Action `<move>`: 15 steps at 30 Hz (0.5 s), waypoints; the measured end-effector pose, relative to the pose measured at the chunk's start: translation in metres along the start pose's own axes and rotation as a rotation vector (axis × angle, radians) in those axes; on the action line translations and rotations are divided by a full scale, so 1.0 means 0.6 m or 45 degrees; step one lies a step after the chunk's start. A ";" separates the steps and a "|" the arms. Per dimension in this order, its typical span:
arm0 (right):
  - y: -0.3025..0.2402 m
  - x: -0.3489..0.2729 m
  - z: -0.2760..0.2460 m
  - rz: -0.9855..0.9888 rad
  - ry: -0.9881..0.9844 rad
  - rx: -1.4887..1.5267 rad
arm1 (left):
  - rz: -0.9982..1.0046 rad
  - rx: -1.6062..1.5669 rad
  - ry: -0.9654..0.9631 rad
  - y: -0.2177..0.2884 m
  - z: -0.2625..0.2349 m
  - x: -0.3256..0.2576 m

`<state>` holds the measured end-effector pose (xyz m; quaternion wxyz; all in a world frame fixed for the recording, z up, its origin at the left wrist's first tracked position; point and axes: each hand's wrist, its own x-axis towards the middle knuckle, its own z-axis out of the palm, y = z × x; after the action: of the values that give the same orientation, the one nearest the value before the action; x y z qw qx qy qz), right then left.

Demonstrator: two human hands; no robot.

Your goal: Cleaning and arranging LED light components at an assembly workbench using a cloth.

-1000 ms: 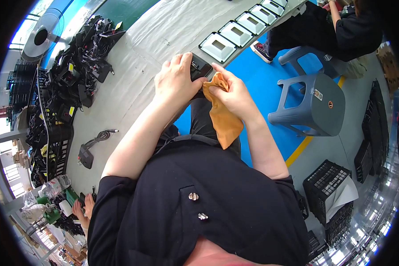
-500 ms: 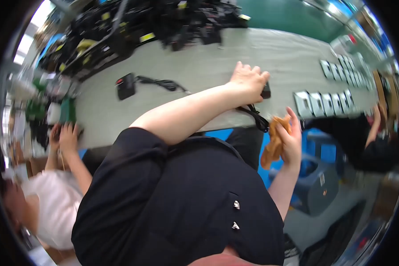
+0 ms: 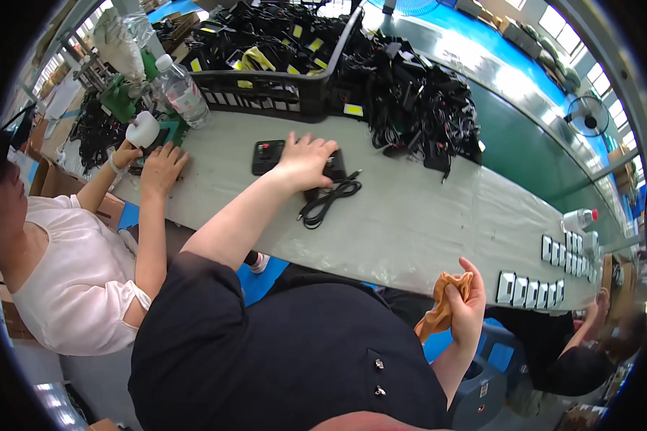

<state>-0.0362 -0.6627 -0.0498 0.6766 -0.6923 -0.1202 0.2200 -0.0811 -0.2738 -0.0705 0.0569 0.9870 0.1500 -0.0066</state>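
Fingers of the left hand (image 3: 303,159) lie spread flat on a black power adapter (image 3: 322,169) far out on the grey table (image 3: 424,223), its coiled cable (image 3: 328,200) just nearer. Right hand (image 3: 467,310) (off the near table edge) is clenched around an orange cloth (image 3: 444,307).

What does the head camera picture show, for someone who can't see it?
A person's left hand rests on a black box with a coiled cable on a long grey table. Their right hand holds an orange cloth. Another person sits alongside.
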 end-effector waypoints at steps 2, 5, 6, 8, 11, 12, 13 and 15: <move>-0.013 0.006 0.011 -0.010 -0.040 -0.014 | -0.105 -0.021 0.061 -0.054 -0.003 -0.022; -0.028 0.011 0.015 -0.009 -0.063 -0.031 | -0.160 -0.119 0.022 -0.105 -0.031 -0.053; -0.025 0.015 0.011 -0.006 -0.066 -0.027 | -0.172 -0.216 -0.019 -0.111 -0.058 -0.059; -0.029 0.021 0.011 0.014 -0.049 -0.037 | -0.037 -0.450 0.256 -0.140 -0.100 -0.045; -0.035 0.023 -0.003 0.064 -0.006 -0.065 | 0.070 -0.492 0.532 -0.144 -0.201 0.079; -0.037 0.024 -0.009 0.054 0.023 -0.065 | 0.094 -0.299 0.576 -0.150 -0.220 0.134; -0.038 0.025 -0.014 0.040 0.053 -0.062 | 0.092 -0.148 0.489 -0.162 -0.228 0.189; -0.041 0.022 -0.022 0.035 0.090 -0.054 | 0.092 0.178 0.295 -0.229 -0.192 0.293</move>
<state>-0.0151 -0.6668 -0.0275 0.6625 -0.7155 -0.0913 0.2019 0.0455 -0.0785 0.0236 -0.0295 0.9875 0.1190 0.0990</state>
